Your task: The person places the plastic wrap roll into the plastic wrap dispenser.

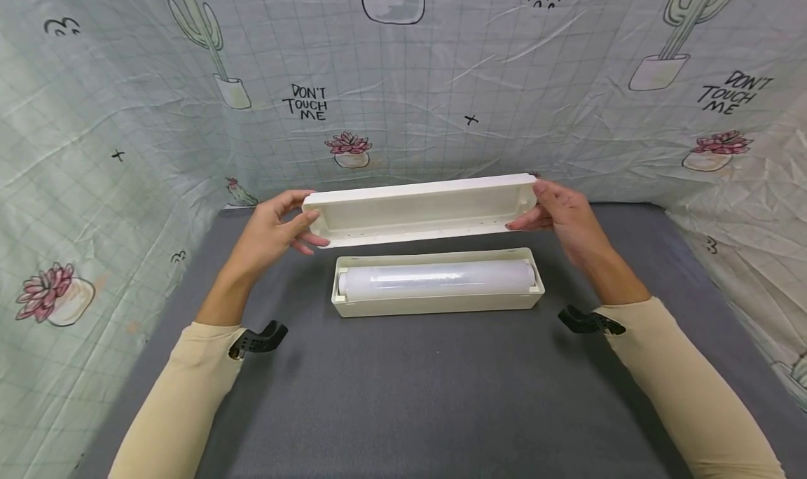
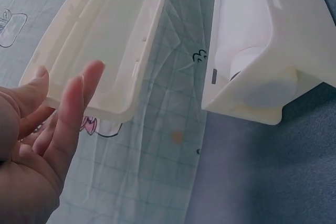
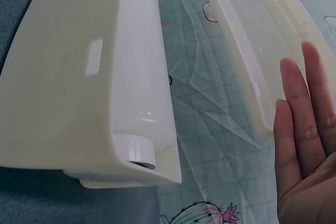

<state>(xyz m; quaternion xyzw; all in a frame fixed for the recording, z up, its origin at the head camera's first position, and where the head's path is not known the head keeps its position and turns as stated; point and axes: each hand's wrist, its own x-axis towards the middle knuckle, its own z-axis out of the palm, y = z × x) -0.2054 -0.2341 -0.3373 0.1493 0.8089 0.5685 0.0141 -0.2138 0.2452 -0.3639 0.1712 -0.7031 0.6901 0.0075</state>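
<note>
Between both hands, a long white lid (image 1: 419, 211) is held up at its two ends, its hollow inside facing me and its right end slightly higher. The left hand (image 1: 272, 228) grips the left end, thumb on the near side and fingers around the edge. At the right end, the right hand (image 1: 567, 220) pinches the lid with thumb and fingers. Below it on the table lies the matching cream box base (image 1: 435, 304), uncovered. Inside that base rests a roll of clear plastic wrap (image 1: 438, 277), its core end (image 3: 137, 150) showing in the right wrist view.
A dark grey cloth (image 1: 435, 395) covers the table. Behind and at both sides hangs a pale curtain (image 1: 403, 80) printed with cacti and words. Black wrist straps (image 1: 258, 339) stick out from both beige sleeves (image 1: 183, 402).
</note>
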